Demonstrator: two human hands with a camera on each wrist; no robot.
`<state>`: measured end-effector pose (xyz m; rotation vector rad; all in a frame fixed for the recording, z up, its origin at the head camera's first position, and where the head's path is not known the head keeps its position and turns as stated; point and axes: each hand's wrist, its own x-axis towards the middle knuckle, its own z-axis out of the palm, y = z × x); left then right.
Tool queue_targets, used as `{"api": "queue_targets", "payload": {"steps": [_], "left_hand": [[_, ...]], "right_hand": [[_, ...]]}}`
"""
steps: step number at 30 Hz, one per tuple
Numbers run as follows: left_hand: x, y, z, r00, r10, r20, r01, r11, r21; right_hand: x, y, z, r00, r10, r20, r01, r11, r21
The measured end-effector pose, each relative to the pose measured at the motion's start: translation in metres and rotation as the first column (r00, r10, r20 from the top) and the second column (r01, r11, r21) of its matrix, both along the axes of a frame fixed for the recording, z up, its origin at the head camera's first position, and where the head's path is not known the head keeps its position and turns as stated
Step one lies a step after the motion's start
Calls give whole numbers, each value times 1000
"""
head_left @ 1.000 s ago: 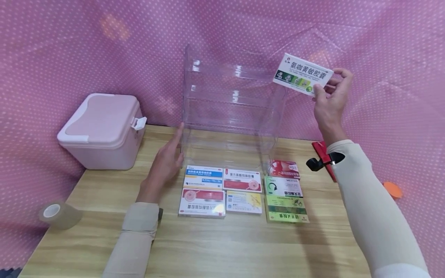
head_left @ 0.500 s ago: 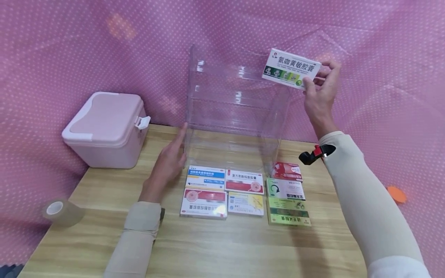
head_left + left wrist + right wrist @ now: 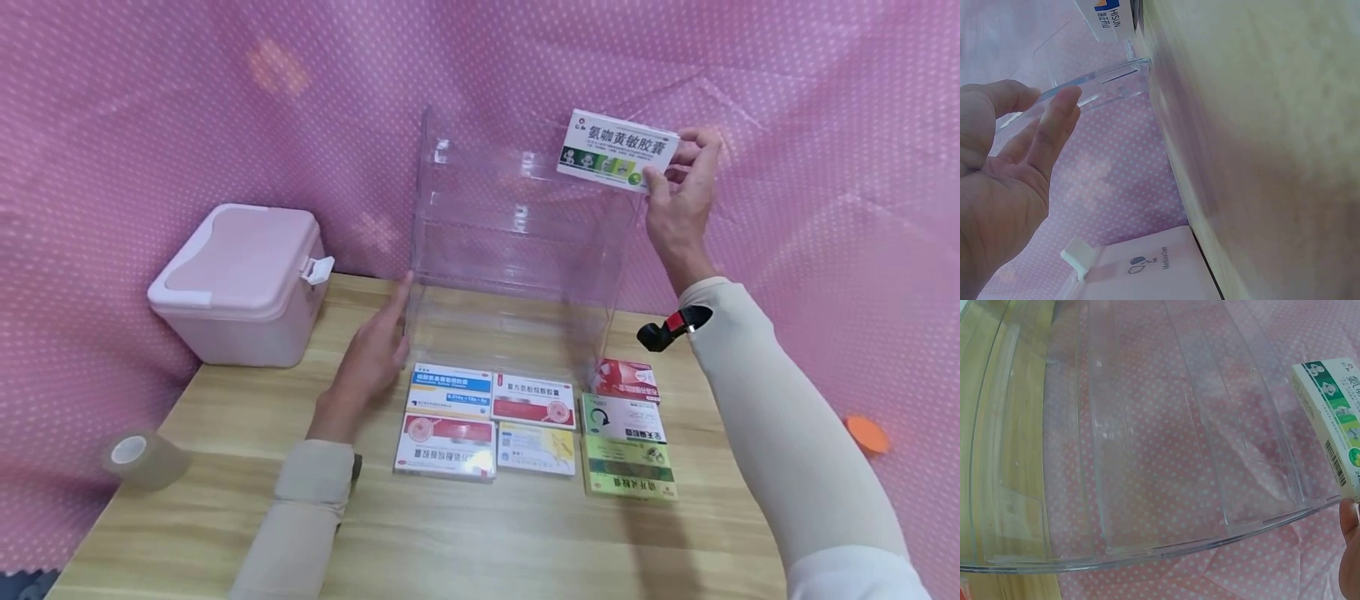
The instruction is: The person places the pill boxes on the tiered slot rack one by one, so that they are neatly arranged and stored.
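A clear plastic tiered rack [image 3: 517,258] stands upright at the back of the table. My left hand [image 3: 371,354] rests against its left side panel, fingers fairly straight; in the left wrist view the thumb and fingertips [image 3: 1069,95] touch near the panel's edge. At the rack's upper right, my right hand [image 3: 682,200] grips a white and green medicine box [image 3: 618,152] by its right end, thumb on the front. In the right wrist view that medicine box is beside the rack's top tier; whether they touch I cannot tell.
Several medicine boxes lie in front of the rack, among them a blue and white box [image 3: 450,390] and a green box [image 3: 630,468]. A pink lidded chest [image 3: 240,275] stands left, with a tape roll [image 3: 146,460] nearer. Pink dotted cloth [image 3: 360,100] hangs behind.
My right hand has carried the medicine box leftward, from right of the rack to its upper right corner. The left hand stays at the side panel, and the head view has shifted slightly.
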<state>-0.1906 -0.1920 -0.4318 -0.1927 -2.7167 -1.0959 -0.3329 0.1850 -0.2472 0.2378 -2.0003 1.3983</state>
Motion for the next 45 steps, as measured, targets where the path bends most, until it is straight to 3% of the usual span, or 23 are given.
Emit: {"api": "queue_targets", "payload": {"steps": [8,16,26,34,45], "left_hand": [[2,1,0,1000,-1,-13,1,1000,1],[3,5,1,1000,-5,-19,5,1000,6],[3,9,3,999,-14,-29,14,1000,7],[4,16,1,1000,-8,-10,9,1000,15],[6,19,2,1000,-13,-21,13,1000,6]], "right_hand": [[-7,-11,8,999,48,-6,-48,999,-3],[-7,-27,23,999,43,-12,-43,999,5],[-19,-35,28,998,-16,55,9,991,137],[-23,-40,29,998,-55,40,43,966,256],[-24,-55,36,989,-137,55,100,897,431]]}}
